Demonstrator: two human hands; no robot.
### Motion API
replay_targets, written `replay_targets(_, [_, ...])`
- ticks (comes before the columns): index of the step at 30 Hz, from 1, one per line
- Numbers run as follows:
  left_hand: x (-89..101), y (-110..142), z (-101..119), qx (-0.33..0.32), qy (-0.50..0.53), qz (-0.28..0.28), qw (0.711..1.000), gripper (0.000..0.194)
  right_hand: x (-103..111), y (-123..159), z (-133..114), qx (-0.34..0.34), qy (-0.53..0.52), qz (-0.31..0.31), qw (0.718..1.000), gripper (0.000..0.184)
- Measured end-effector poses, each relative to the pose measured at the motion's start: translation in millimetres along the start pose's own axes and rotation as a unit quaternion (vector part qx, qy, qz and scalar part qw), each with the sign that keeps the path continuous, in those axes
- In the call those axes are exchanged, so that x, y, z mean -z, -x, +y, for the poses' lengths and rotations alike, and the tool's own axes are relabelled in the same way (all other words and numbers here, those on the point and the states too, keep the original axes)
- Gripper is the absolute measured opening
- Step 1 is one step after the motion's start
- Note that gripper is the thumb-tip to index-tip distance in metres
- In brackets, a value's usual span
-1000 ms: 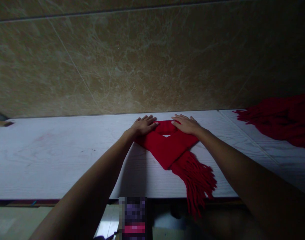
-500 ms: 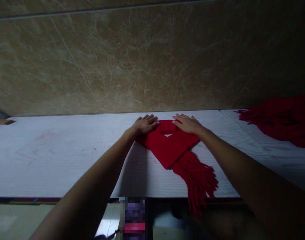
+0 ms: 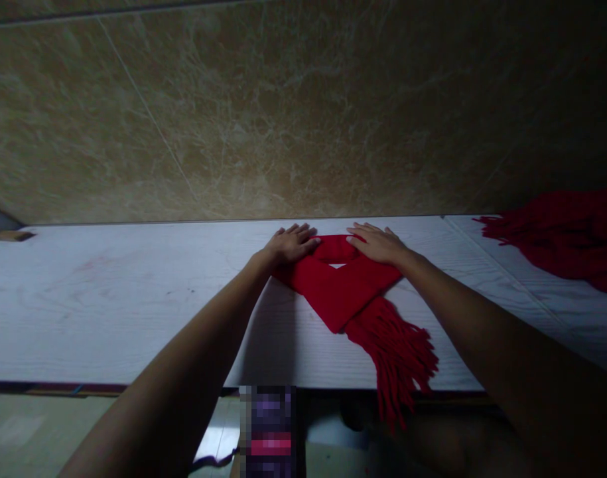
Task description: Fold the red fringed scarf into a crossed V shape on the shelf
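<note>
A red fringed scarf lies folded into a crossed V on the white table, its tassels hanging over the front edge. My left hand lies flat on the scarf's left fold, fingers stretched out. On the right fold rests my right hand, also flat with its fingers extended. Both hands press down on the cloth near the table's back edge, and neither grips it.
A second red fringed cloth lies at the table's right end. A brown marbled tile wall rises right behind the table. A small brown object sits at the far left edge. Floor shows below the table's front edge.
Both hands stay flat on the scarf in the same pose. The view has shifted slightly, nothing else moved.
</note>
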State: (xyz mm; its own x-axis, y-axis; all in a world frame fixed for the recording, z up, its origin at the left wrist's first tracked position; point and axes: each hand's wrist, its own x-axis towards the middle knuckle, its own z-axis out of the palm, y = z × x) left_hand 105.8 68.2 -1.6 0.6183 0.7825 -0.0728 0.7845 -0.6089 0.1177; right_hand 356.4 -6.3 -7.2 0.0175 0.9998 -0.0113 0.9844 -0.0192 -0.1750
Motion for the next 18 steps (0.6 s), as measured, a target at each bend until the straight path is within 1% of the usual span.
replay_targets(8, [1.3,1.0,1.4,0.007,0.003,-0.004,1.000,0.066,-1.4,-1.3,1.6,-0.001,-0.002,0.000,1.000,0.062])
replay_targets(18, [-1.7,-1.8,-1.5,0.002,0.000,-0.002,1.000,0.067,-1.8,-1.7,2.2,-0.003,0.002,-0.004,1.000,0.061])
